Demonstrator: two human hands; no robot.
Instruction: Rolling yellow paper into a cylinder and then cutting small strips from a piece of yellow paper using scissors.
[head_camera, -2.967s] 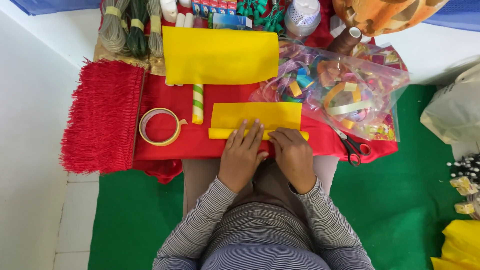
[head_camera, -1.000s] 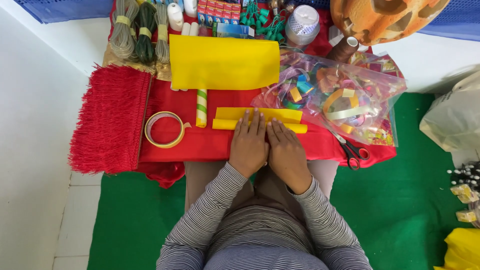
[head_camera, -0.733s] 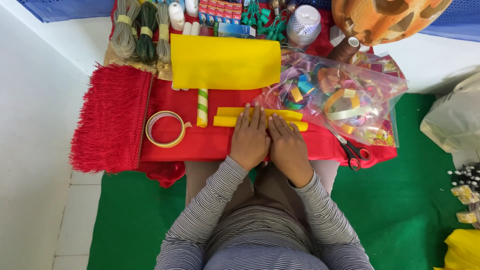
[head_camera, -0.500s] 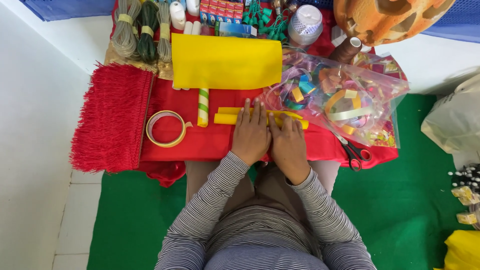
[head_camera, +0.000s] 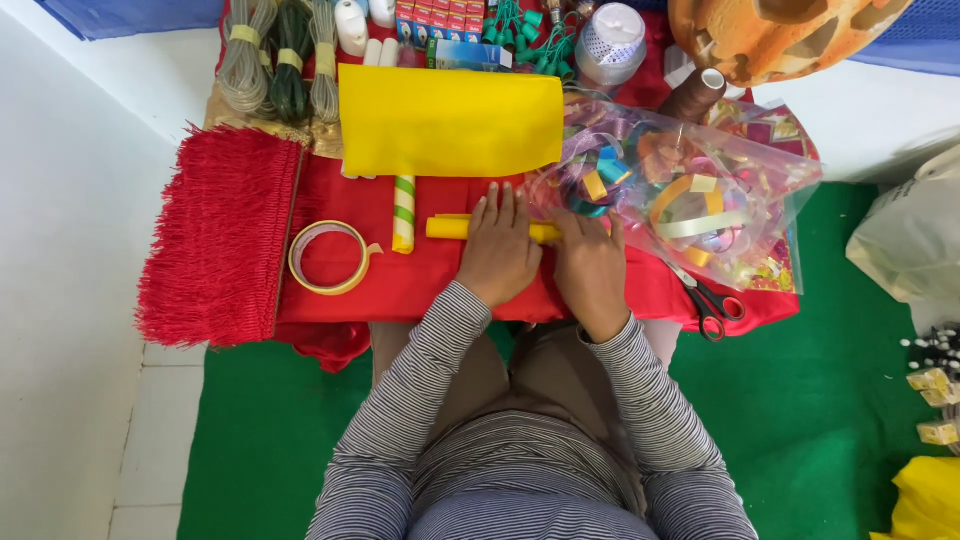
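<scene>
A green floor mat (head_camera: 790, 420) lies under a low worktop covered with a red cloth (head_camera: 420, 285). A person in a striped top sits at it and looks down at both hands.

A small yellow roll (head_camera: 447, 228) lies on the red cloth, just in front of the person. Its long side runs left to right, across the body. The left hand (head_camera: 498, 255) lies flat on the roll with fingers straight and spread a little, pressing down, not gripping. The right hand (head_camera: 590, 270) lies flat just beside it, also loose and open, with its fingertips at the right part of the roll. The two hands touch side by side. The left end of the roll sticks out past the left hand. The right end is hidden under the right hand and the bag beside it.

A big yellow sheet (head_camera: 450, 120) lies farther away, past the roll. A striped green and white stick (head_camera: 403, 213) stands just left of the roll. A tape ring (head_camera: 328, 258) lies farther left, near a red fringe (head_camera: 215, 235). A clear bag of ribbons (head_camera: 690, 190) sits to the right, touching the right hand's fingertips. Scissors (head_camera: 710, 300) lie near the right edge.
</scene>
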